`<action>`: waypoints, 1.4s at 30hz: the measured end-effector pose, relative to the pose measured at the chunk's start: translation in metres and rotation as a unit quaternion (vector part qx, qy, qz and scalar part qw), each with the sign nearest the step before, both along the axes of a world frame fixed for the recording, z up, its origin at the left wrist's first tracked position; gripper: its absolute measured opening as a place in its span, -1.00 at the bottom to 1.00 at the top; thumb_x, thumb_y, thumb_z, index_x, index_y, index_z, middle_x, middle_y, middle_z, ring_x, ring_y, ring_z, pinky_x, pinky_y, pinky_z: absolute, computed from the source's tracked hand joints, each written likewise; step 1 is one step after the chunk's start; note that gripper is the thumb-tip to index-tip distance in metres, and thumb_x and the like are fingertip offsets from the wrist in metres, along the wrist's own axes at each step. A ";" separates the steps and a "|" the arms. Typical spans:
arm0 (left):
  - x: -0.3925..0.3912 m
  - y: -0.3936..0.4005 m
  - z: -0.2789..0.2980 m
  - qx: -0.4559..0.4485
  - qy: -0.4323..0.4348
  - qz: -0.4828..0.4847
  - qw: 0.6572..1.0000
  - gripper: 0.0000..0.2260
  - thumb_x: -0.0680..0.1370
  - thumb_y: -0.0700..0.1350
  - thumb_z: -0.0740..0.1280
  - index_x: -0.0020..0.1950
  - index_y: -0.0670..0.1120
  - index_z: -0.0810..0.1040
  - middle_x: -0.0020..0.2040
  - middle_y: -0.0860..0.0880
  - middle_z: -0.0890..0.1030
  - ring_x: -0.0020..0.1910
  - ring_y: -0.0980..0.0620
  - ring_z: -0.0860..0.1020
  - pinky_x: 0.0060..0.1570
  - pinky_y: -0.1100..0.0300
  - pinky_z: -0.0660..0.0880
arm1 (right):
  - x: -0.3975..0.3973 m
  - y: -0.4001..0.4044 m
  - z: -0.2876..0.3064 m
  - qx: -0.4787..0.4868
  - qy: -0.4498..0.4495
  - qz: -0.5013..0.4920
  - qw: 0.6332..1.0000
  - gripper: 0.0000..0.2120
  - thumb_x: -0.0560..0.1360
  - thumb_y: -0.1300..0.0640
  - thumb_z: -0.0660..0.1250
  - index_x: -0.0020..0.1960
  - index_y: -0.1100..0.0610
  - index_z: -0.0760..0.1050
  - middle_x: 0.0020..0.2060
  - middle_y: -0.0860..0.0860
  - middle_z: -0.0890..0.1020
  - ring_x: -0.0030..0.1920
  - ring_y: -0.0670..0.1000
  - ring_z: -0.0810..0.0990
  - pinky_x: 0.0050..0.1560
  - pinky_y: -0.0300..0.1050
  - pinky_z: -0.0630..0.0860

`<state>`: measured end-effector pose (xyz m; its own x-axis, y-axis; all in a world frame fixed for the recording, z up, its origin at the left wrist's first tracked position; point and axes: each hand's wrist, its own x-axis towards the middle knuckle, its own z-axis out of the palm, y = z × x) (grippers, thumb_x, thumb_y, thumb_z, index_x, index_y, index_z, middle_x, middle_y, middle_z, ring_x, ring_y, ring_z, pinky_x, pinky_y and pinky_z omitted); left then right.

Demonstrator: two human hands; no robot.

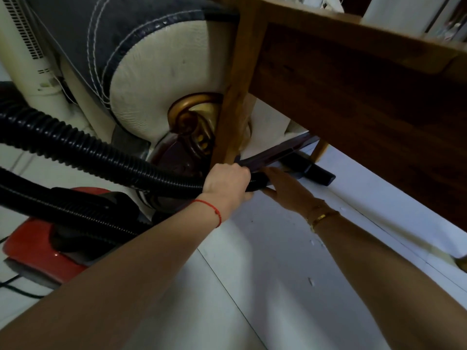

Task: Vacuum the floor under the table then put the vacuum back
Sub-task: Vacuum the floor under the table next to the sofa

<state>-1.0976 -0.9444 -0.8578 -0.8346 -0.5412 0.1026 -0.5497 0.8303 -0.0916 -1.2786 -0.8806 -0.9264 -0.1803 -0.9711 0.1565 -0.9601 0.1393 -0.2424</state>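
Note:
A red canister vacuum [35, 246] sits on the white tiled floor [265, 261] at the lower left. Its black ribbed hose [83, 150] loops across to a black nozzle [316, 171] that lies low under the wooden table [353, 92], beside the table leg [237, 97]. My left hand [226, 183] is closed around the hose end where it meets the nozzle tube. My right hand [285, 188] rests on the tube just ahead of it, fingers wrapped beneath; its grip is partly hidden.
A cream sofa arm [161, 72] with a gold scroll and dark cover presses close to the table leg. A white tower fan [27, 46] stands at the far left. Small white scraps [311, 281] lie on the tiles near my right forearm. A dark cord [15, 289] runs past the vacuum.

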 end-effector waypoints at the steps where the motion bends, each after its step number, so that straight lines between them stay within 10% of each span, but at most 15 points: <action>1: -0.003 -0.001 0.000 0.001 0.001 0.002 1.000 -0.70 0.57 0.09 0.25 0.15 -0.11 0.48 -0.04 -0.08 0.60 -0.11 -0.08 0.59 -0.26 0.13 0.37 | -0.003 -0.001 0.000 0.001 0.000 0.000 1.000 -0.53 0.53 0.13 0.35 0.38 0.24 0.36 0.21 0.20 0.55 0.22 0.16 0.54 0.24 0.01 0.48; 12: 0.019 0.007 0.003 -0.010 -0.019 0.001 1.000 -0.68 0.56 0.08 0.26 0.18 -0.11 0.45 -0.03 -0.08 0.60 -0.12 -0.09 0.59 -0.25 0.13 0.39 | 0.026 0.008 0.003 -0.029 -0.041 0.009 0.999 -0.65 0.50 0.18 0.38 0.25 0.24 0.45 0.10 0.18 0.59 0.11 0.15 0.57 0.09 -0.06 0.50; 18: 0.064 0.019 0.017 -0.021 0.000 -0.010 1.000 -0.69 0.55 0.09 0.27 0.15 -0.12 0.45 -0.05 -0.07 0.60 -0.12 -0.09 0.60 -0.25 0.12 0.38 | 0.084 0.018 0.017 -0.064 -0.025 -0.010 0.998 -0.71 0.42 0.09 0.39 0.07 0.15 0.41 -0.10 0.04 0.53 -0.15 0.03 0.49 -0.41 -0.24 0.23; 28: 0.161 0.034 0.028 -0.053 0.043 -0.046 0.997 -0.70 0.52 0.17 0.26 0.07 -0.04 0.45 -0.25 0.05 0.51 -0.36 0.03 0.46 -0.38 0.17 0.28 | 0.194 0.038 0.040 -0.119 0.003 -0.004 0.993 -0.73 0.37 -0.01 0.37 -0.02 0.10 0.42 -0.17 0.00 0.56 -0.20 0.04 0.55 -0.31 -0.04 0.49; 42: 0.219 0.050 0.037 -0.080 0.040 -0.055 0.994 -0.68 0.51 0.23 0.24 0.02 -0.01 0.43 -0.30 0.05 0.49 -0.37 0.03 0.49 -0.42 0.17 0.28 | 0.252 0.057 0.054 -0.088 0.115 -0.055 0.988 -0.64 0.45 -0.17 0.32 -0.03 0.13 0.42 -0.20 0.06 0.57 -0.25 0.12 0.57 -0.36 -0.12 0.28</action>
